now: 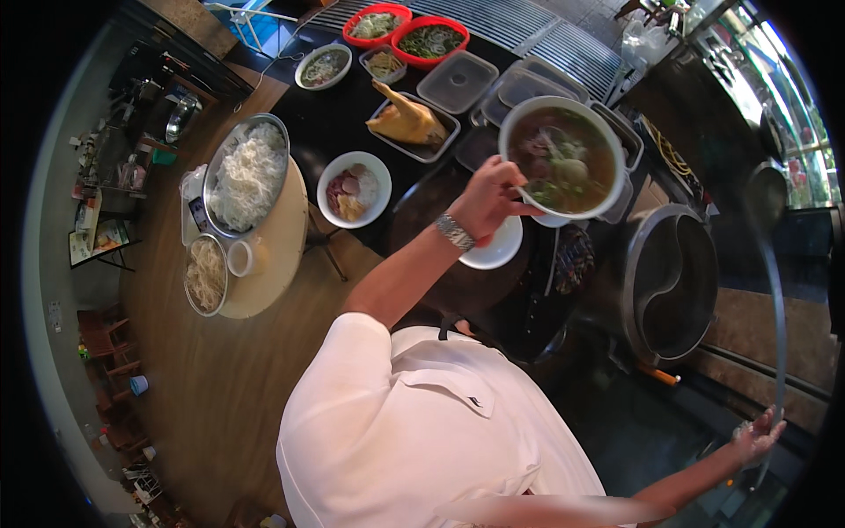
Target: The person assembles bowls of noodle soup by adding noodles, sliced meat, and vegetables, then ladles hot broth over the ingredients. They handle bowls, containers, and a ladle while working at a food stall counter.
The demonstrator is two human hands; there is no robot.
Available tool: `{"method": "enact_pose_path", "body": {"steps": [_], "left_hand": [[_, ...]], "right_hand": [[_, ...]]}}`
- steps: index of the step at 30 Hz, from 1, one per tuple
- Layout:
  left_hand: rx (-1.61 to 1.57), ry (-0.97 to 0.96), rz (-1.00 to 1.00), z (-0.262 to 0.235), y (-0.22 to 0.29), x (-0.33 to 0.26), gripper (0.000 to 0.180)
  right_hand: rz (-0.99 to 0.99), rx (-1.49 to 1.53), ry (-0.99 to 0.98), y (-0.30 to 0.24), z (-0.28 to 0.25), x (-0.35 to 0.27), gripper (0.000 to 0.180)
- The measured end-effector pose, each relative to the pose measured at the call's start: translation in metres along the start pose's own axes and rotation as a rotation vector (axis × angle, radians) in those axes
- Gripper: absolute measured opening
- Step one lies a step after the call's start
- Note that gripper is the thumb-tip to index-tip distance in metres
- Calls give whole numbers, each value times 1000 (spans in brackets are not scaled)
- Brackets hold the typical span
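My left hand [495, 195], with a watch at the wrist, is closed on the rim of a white soup bowl [508, 132]. Brown broth [550, 141], meat and chopped greens fill the bowl. Just below that hand, partly covered by it, is another white bowl [495, 251]. Far to the right, my right hand [757, 437] is closed around the long metal handle of a ladle [778, 334]. The ladle's round head is up near the stoves' side, blurred. Between the hands stands a large steel pot [632, 295] with a curved divider inside.
On the dark table, a white bowl [354, 220] holds noodles and sliced meat. Behind it are a tray [431, 157] with poultry, plastic containers [458, 81] and red baskets [431, 57] of greens. At left, a round table [277, 282] bears a large noodle bowl [283, 145] and a noodle basket [205, 275].
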State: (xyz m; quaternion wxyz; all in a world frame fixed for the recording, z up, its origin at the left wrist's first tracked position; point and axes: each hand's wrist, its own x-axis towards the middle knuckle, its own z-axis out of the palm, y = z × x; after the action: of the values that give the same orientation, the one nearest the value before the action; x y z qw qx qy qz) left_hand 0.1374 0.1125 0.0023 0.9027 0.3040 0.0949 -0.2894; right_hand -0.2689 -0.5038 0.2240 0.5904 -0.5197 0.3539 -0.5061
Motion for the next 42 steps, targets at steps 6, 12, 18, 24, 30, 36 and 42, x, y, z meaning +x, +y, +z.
{"method": "enact_pose_path", "body": {"steps": [6, 12, 18, 24, 30, 36, 42], "left_hand": [[43, 80, 242, -98, 118, -24, 41], [-35, 197, 328, -200, 207, -27, 45], [-113, 283, 372, -290, 246, -8, 39], [-127, 368, 392, -359, 251, 21, 55], [-159, 431, 350, -393, 243, 43, 58], [-207, 505, 299, -418, 233, 59, 60], [-230, 527, 252, -428, 233, 65, 60]], "right_hand": [[-152, -602, 288, 38, 0, -16, 40], [-261, -1840, 591, 65, 23, -48, 41], [5, -1784, 720, 63, 43, -61, 53], [73, -1948, 671, 52, 75, -105, 71], [90, -2000, 726, 37, 99, -126, 84], [72, -2106, 660, 35, 99, -135, 87], [37, -2211, 587, 43, 85, -136, 89]]}}
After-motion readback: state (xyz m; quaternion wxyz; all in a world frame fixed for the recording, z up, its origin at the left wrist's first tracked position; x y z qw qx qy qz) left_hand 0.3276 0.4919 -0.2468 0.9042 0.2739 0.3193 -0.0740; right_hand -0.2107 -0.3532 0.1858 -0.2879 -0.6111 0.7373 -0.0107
